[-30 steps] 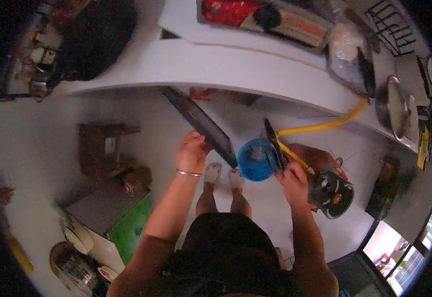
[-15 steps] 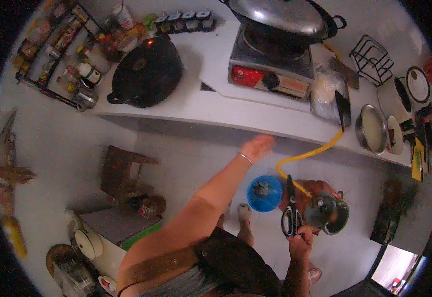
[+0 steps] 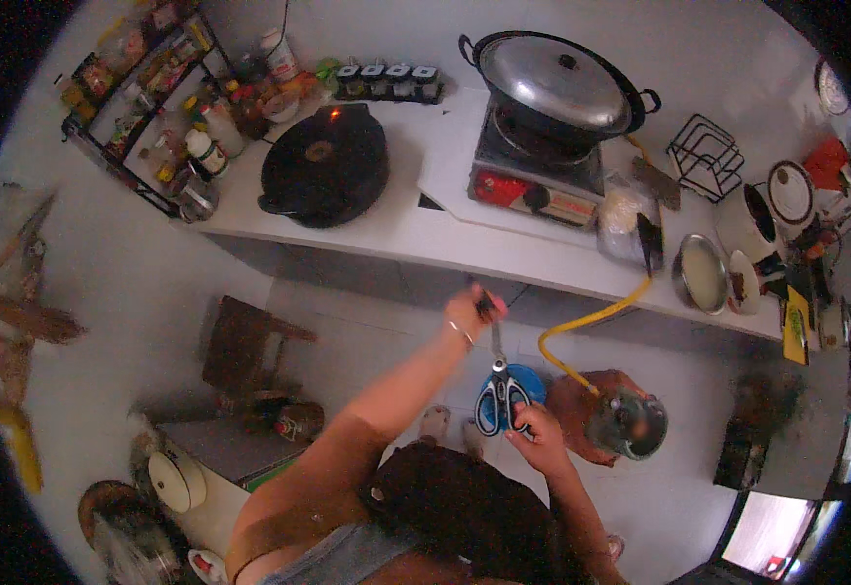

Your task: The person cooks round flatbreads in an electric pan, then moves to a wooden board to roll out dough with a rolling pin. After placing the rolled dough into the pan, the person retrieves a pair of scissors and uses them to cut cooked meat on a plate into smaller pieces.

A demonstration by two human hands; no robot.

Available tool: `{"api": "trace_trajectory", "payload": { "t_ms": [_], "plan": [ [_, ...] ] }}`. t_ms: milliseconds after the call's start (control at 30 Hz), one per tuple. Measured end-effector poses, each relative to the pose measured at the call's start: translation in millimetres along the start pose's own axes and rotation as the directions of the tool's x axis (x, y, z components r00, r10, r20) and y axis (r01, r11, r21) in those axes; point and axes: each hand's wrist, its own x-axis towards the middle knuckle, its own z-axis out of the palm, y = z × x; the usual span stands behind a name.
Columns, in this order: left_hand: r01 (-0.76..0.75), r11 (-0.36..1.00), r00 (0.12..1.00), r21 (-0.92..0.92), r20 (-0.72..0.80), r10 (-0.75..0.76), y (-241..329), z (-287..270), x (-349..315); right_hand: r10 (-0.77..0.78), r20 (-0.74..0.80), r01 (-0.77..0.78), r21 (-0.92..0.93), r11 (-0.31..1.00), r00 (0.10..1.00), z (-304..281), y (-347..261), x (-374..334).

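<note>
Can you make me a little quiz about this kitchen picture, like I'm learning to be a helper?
1. True or false: the right hand holds the scissors by their handles.
2. What covers the wok on the stove?
A. a cloth
B. a metal lid
C. nothing
3. Fill the gap: the hose running down from the counter to the gas cylinder is ____ in colour.

Key
1. True. The left hand is up at the blade tips.
2. B
3. yellow
</note>
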Motion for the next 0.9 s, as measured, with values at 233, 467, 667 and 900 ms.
{"api": "trace_trajectory", "payload": {
  "t_ms": [233,467,667,900],
  "plan": [
    [0.224,-0.145,0.827,0.964,-0.109,0.551,102,-56,128,0.155,-0.152,-0.137,0.121,0.983,0.976,3,-19,-51],
    [0.083,-0.601,0.840,0.795,0.268,0.472,140,-84,155,0.202,-0.392,-0.147,0.165,0.975,0.898,-25,-7,-122],
    [-0.247,-0.237,0.640,0.939,0.342,0.688,58,-16,80,0.171,-0.704,-0.086,0.156,0.984,0.689,-42,7,-218],
    [0.066,0.390,0.572,0.918,0.285,-0.769,-251,172,-217,0.087,-0.828,-0.126,0.020,0.992,0.554,-103,55,-314]
  ]
}}
